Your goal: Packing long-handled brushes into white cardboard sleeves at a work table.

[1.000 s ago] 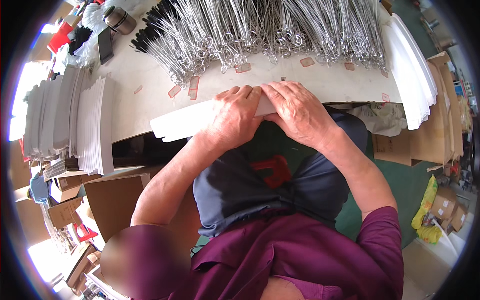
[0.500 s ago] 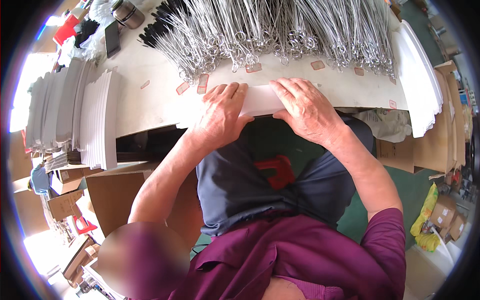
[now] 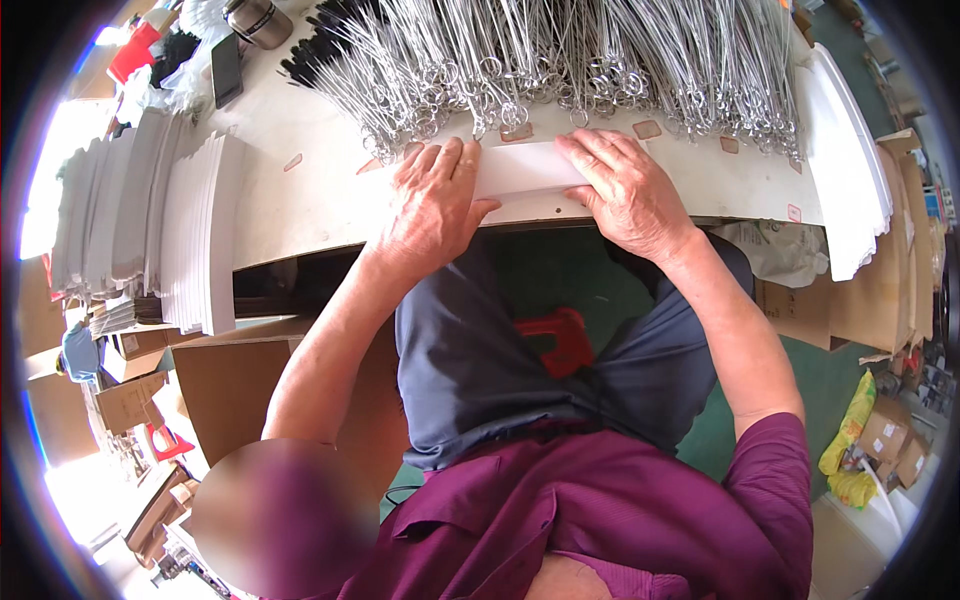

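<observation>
A long, narrow white folded card [image 3: 527, 168] lies crosswise at the near edge of the table, its middle showing between my hands. My left hand [image 3: 430, 205] grips its left part, fingers over the top and thumb at the near side. At the other end, my right hand [image 3: 630, 195] holds it the same way. The card's two ends are hidden under my palms and fingers. Just beyond my hands lies a wide row of metal wire brushes [image 3: 590, 70] with ring ends toward me and black bristles at the far left.
Upright stacks of white folded card [image 3: 200, 235] stand on the table's left; another white stack [image 3: 845, 170] is at its right end. A dark phone [image 3: 227, 72] and a metal flask [image 3: 258, 22] lie far left. Below are a red stool [image 3: 560, 340] and cardboard boxes [image 3: 235, 390].
Both hands have moved slightly away from me with the white card, further onto the table. Its visible middle now looks flatter and more closed.
</observation>
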Action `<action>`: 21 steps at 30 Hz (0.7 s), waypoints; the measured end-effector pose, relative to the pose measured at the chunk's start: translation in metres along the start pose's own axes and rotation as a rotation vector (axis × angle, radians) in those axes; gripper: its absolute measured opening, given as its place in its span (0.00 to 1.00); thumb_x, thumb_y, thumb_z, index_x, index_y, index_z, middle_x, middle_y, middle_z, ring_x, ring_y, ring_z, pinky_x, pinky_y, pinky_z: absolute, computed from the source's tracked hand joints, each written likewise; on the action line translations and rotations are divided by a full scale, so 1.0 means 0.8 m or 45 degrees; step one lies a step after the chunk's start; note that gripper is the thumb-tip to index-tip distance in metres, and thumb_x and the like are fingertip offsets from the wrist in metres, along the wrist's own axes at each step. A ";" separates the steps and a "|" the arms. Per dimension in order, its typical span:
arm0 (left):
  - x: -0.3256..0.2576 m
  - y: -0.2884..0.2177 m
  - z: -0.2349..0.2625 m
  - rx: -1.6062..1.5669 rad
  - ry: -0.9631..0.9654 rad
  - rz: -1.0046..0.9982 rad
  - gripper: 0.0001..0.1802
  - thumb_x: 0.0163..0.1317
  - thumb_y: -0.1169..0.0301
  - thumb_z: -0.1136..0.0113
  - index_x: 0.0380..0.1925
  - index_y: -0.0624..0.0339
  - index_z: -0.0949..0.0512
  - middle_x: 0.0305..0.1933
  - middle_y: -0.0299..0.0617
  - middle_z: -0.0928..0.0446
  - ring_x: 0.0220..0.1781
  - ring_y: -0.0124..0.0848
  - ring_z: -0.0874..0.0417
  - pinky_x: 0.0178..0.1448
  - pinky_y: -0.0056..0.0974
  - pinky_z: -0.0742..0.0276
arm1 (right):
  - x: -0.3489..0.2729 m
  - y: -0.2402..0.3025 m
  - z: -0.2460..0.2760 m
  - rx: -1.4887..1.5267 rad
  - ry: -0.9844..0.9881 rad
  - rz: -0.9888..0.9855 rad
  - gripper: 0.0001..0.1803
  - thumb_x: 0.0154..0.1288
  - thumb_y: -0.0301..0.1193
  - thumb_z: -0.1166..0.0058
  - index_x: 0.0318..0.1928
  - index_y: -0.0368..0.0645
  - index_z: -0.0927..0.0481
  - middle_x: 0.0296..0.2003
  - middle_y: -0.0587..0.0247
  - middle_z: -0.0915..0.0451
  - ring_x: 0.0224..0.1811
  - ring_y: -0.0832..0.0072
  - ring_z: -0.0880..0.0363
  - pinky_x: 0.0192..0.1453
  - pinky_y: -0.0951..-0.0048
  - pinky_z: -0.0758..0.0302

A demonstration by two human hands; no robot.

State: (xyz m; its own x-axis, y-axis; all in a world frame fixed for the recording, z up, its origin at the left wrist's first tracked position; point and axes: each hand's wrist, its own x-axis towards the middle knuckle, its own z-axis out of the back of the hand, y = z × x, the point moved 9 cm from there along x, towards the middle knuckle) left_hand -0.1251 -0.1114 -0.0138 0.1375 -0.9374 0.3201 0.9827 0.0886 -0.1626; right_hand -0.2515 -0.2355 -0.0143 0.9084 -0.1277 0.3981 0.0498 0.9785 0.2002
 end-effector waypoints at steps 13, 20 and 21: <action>-0.026 -0.031 -0.046 0.074 0.093 0.084 0.52 0.59 0.46 0.30 0.72 0.72 0.37 0.75 0.62 0.35 0.78 0.58 0.37 0.81 0.58 0.44 | -0.015 0.051 -0.037 -0.070 0.151 0.031 0.38 0.68 0.41 0.40 0.72 0.33 0.33 0.71 0.46 0.31 0.76 0.52 0.37 0.83 0.55 0.44; -0.056 0.005 -0.024 0.172 0.143 0.119 0.52 0.60 0.48 0.30 0.74 0.72 0.39 0.77 0.63 0.38 0.79 0.57 0.39 0.82 0.57 0.46 | -0.033 0.027 -0.030 -0.084 0.074 -0.093 0.38 0.65 0.35 0.38 0.72 0.29 0.33 0.74 0.46 0.34 0.79 0.56 0.38 0.85 0.56 0.47; -0.068 0.018 -0.022 0.197 0.155 0.155 0.53 0.60 0.48 0.29 0.74 0.73 0.40 0.77 0.64 0.38 0.80 0.59 0.39 0.82 0.57 0.46 | -0.044 0.011 -0.024 -0.117 0.085 -0.156 0.40 0.65 0.36 0.37 0.72 0.29 0.34 0.75 0.46 0.35 0.79 0.56 0.39 0.85 0.56 0.48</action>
State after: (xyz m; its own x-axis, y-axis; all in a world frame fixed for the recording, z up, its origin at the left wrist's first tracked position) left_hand -0.1207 -0.0654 -0.0501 0.2497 -0.9494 0.1903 0.9683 0.2456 -0.0453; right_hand -0.2747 -0.2192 -0.0440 0.9186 -0.2388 0.3150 0.1968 0.9674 0.1596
